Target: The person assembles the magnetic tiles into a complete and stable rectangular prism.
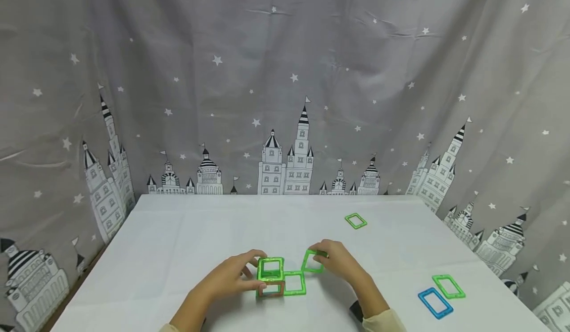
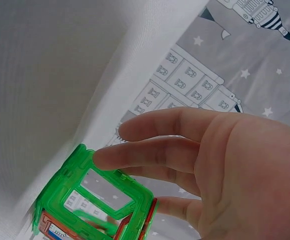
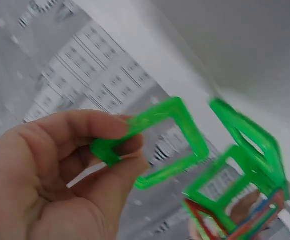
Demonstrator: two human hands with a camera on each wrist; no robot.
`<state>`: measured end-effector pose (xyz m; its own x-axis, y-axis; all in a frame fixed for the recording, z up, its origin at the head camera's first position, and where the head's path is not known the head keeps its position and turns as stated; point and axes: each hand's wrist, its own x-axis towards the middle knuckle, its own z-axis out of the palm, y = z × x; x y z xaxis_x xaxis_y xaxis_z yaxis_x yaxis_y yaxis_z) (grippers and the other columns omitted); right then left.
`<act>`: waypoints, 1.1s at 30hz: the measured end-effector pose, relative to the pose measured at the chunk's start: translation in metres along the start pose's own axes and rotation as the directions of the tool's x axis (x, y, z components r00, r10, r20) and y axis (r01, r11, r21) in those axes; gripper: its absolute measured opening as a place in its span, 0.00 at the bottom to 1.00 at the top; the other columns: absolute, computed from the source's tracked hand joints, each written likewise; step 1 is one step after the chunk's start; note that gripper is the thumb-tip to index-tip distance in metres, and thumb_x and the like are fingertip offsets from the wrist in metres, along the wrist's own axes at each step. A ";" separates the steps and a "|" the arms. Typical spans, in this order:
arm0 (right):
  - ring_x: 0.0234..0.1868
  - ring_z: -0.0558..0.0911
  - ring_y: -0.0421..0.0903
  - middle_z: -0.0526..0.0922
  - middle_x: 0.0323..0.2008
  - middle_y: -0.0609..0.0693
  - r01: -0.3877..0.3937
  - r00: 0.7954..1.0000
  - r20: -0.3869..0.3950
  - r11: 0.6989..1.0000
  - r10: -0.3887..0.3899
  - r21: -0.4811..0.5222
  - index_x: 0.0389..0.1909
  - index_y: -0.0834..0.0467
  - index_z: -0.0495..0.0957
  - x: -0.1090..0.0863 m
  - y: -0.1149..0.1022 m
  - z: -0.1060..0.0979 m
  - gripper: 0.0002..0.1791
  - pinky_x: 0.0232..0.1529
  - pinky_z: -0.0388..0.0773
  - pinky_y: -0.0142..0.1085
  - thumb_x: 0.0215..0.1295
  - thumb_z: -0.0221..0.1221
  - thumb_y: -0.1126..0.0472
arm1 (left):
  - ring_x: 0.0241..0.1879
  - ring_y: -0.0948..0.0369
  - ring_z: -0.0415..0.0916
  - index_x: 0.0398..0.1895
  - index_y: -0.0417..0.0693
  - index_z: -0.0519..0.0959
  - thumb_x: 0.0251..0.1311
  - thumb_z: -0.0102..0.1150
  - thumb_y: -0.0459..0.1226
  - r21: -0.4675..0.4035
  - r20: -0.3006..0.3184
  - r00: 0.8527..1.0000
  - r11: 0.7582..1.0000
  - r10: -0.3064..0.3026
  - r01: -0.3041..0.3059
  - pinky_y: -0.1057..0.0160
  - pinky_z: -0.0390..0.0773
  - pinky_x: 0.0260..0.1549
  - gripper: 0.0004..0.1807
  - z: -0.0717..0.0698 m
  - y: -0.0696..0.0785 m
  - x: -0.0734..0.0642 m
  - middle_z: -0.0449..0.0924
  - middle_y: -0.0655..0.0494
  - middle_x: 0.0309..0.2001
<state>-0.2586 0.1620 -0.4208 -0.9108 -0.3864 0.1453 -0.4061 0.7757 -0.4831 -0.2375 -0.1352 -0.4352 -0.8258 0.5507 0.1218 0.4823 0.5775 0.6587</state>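
Note:
On the white table stands a small open-framed cube point(image 1: 270, 279) of magnetic tiles, mostly green with a red tile at the front. My left hand point(image 1: 222, 278) holds this cube, thumb on the front and fingers at its far left side. Against the cube's right side lies a green square tile point(image 1: 295, 293), flat on the table. My right hand point(image 1: 339, 260) pinches another green square tile point(image 3: 187, 125) by one side between thumb and fingers. That tile is tilted up just behind the flat one; whether they touch I cannot tell.
A loose green tile point(image 1: 363, 224) lies toward the back of the table point(image 1: 200, 223). Farther right are another green tile point(image 1: 441, 288) and a blue tile point(image 1: 428, 306), side by side. A grey curtain point(image 1: 222, 99) printed with castles and stars hangs behind the table and round its sides.

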 end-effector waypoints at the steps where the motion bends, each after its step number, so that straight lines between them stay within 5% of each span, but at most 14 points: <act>1: 0.43 0.82 0.49 0.85 0.40 0.53 0.051 0.999 -0.005 0.999 -0.051 -0.016 0.44 0.62 0.82 0.002 -0.006 0.002 0.12 0.44 0.79 0.40 0.60 0.60 0.66 | 0.38 0.63 0.81 0.58 0.55 0.69 0.51 0.63 0.58 -0.001 0.003 1.000 1.000 0.003 -0.003 0.62 0.78 0.36 0.33 0.001 0.001 0.002 0.80 0.54 0.51; 6: 0.36 0.82 0.43 0.85 0.35 0.50 0.158 0.986 -0.034 0.979 -0.163 -0.131 0.41 0.60 0.84 0.006 -0.024 0.008 0.10 0.38 0.78 0.32 0.58 0.62 0.66 | 0.37 0.63 0.81 0.58 0.54 0.70 0.52 0.63 0.57 -0.043 0.014 0.999 0.998 0.038 -0.038 0.63 0.78 0.35 0.32 0.007 0.004 0.010 0.80 0.54 0.50; 18: 0.34 0.81 0.42 0.84 0.32 0.47 0.080 0.995 -0.040 0.968 -0.092 -0.239 0.38 0.58 0.84 -0.003 -0.022 0.007 0.08 0.36 0.78 0.32 0.57 0.64 0.62 | 0.39 0.60 0.81 0.61 0.54 0.68 0.53 0.62 0.58 -0.005 0.032 0.998 0.999 0.050 -0.050 0.59 0.78 0.38 0.35 0.017 0.011 0.024 0.80 0.50 0.52; 33: 0.46 0.80 0.54 0.82 0.42 0.58 -0.071 0.992 0.103 0.996 0.075 -0.048 0.52 0.63 0.76 -0.018 0.013 -0.017 0.21 0.49 0.75 0.50 0.56 0.64 0.64 | 0.40 0.60 0.81 0.60 0.55 0.68 0.51 0.63 0.58 0.015 0.038 0.998 0.999 0.041 -0.042 0.57 0.78 0.38 0.35 0.016 0.011 0.030 0.79 0.51 0.52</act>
<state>-0.2488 0.1875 -0.4149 -0.9263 -0.3763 0.0187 -0.3438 0.8240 -0.4504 -0.2523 -0.1027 -0.4367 -0.7936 0.5964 0.1205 0.5206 0.5630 0.6419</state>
